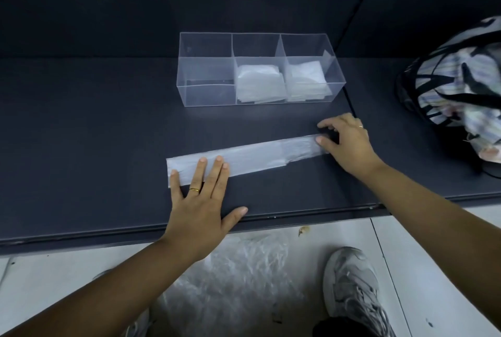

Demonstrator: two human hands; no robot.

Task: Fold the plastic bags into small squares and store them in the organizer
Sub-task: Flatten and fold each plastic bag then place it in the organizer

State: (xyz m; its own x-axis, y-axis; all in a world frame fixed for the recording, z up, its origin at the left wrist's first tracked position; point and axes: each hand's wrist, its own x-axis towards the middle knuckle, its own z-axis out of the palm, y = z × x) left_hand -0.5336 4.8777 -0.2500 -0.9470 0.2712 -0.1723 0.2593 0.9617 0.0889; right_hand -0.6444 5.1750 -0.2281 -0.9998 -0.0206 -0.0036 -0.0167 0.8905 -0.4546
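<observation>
Head: dark table, L hand flat on bag strip, R hand pinching end.

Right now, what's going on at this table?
A person is folding a plastic bag, which lies as a long narrow strip on the dark table. The left hand presses flat on its left end, while the right hand curls thumb and fingers around its right end. Behind it stands a clear organizer: folded squares sit in the middle and right compartments, and the left one looks empty.
</observation>
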